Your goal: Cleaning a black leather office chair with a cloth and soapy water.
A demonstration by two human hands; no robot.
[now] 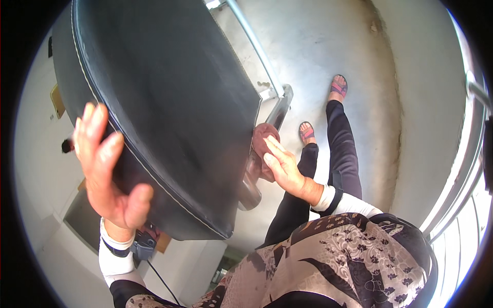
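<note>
A large black leather-like padded bench or seat with pale edge stitching (173,96) fills the left and middle of the view. My left hand (109,165) is raised at its stitched edge, fingers spread, holding nothing; whether it touches the surface I cannot tell. My right hand (285,165) lies at the other side against a crumpled reddish-brown cloth (265,134), beside a shiny metal tube (252,188). Its fingers rest on the cloth, and whether they grip it is unclear.
A metal frame bar (256,42) runs along the piece's far side. My sandaled feet (339,86) stand on the grey floor (308,46). At the right rise a pale wall (427,96) and a metal railing (477,92). A dark device with a cable (145,244) is near my left wrist.
</note>
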